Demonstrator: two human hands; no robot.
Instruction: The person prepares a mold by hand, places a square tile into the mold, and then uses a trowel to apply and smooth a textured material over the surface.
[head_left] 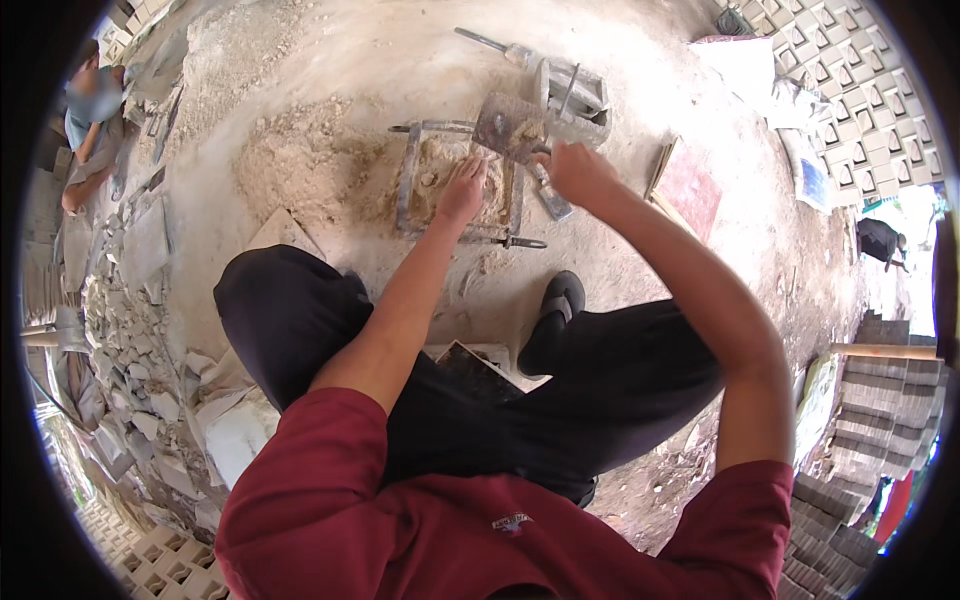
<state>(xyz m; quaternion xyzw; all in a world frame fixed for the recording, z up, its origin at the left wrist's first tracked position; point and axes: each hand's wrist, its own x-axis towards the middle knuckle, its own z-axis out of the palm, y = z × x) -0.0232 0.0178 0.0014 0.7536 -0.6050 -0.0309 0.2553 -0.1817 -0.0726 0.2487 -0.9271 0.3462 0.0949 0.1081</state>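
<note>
On the ground in front of me lies a rectangular frame mould [404,188], with pale, damp-looking sandy material inside it. My left hand [464,192] reaches into it, fingers stretched out and resting on or just above the material. In my right hand [580,176] is the handle of a trowel with a wide, stained rectangular blade [506,127]. The blade hangs tilted over the mould's far right corner, close to my left fingertips. A flat metal bar [554,202] lies beside the mould, partly hidden beneath my right hand.
Loose sand [300,160] is heaped left of the mould. Beyond the trowel stands a grey box [590,122] with a rod across it. A reddish board [690,190] lies at right. Rubble [135,345] covers the left side, where another person [90,125] sits. Blocks [850,100] are stacked far right.
</note>
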